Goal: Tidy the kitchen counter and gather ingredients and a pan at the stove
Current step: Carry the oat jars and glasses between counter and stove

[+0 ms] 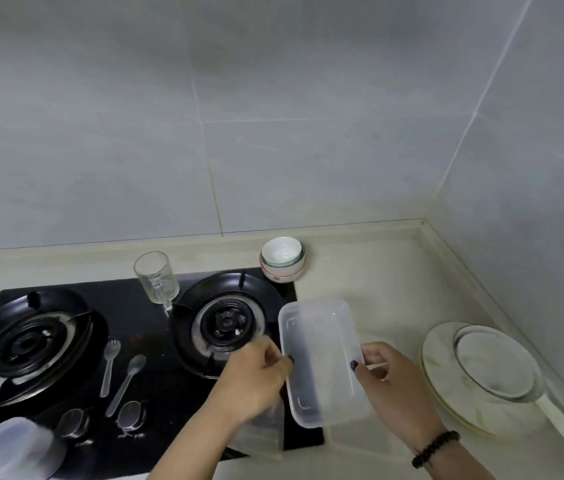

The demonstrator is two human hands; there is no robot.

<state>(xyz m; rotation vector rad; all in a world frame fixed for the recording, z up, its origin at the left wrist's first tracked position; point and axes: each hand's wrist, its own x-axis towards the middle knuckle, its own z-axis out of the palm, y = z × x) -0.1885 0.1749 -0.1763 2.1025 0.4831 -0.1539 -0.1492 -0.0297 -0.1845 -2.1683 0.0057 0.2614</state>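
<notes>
The tidying step was in hand: both hands held a clear plastic container [322, 362] just above the right edge of the stove [156, 344], partly over the counter [377, 282]; the left hand [256, 379] pinched its left rim with curled fingers, and the right hand [388, 379] gripped the right rim, thumb over the edge; each grip was closed on the container. A second clear piece, perhaps its lid or another tub, lay blurred beneath the left forearm; I could not tell which. By my judgement the next move called for carrying the container clear of the right burner [227, 322] and setting it somewhere on the counter, since the stove top had yet to be freed for a pan; no pan or ingredients were in view. Loose things sat on the black glass: a glass mug [156, 277] between the burners, two plastic sporks [119, 372], and a pale cup [17, 448] at the near left; stacked bowls [282, 259] stood at the stove's far right corner; plates [481, 372] lay near the right wall. The counter was pale stone meeting grey tiled walls [273, 116] in a corner.
</notes>
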